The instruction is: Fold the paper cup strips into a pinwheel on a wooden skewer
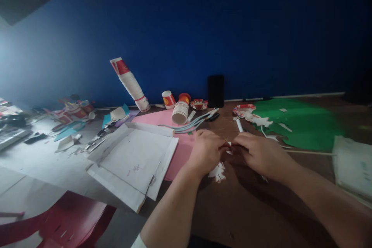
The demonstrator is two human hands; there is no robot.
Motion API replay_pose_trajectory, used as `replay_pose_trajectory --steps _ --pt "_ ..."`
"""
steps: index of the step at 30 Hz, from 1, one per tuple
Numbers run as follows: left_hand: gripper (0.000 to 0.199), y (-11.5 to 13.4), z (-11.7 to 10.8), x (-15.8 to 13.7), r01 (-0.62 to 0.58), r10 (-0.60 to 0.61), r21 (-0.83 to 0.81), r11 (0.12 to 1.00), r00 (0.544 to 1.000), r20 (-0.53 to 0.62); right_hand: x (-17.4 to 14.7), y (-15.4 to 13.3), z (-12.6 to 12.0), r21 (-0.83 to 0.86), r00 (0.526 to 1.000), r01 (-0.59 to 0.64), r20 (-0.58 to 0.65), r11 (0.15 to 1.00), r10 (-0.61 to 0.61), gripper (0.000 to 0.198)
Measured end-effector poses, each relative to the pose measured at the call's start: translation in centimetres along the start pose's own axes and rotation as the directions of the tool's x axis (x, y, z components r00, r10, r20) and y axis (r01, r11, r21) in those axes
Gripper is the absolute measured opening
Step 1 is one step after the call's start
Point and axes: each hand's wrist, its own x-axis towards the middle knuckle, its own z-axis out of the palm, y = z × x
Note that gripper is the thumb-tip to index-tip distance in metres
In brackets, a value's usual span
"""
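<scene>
My left hand and my right hand meet close together over the brown table, fingers bent into pinches. Between their fingertips shows a small piece of white paper, and both hands seem to grip it. Just below my left hand lies a white cut-paper shape with ragged edges. Beyond my right fingers is a white stick-like tube, partly hidden by the hand. A red-and-white cut paper cup with spread strips rests farther back.
At left lies a white box lid on pink paper. A leaning stack of paper cups, more cups, grey cables and a black phone-like slab stand near the blue wall. Green paper is at right, a red chair lower left.
</scene>
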Motion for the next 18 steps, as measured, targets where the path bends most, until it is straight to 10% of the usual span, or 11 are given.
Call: replay_pose_trajectory --steps 18 --pt "0.01 0.09 0.72 -0.4 0.0 0.005 0.077 0.997 0.998 -0.068 0.38 0.7 0.77 0.071 1.0 -0.005 -0.017 0.997 0.006 0.022"
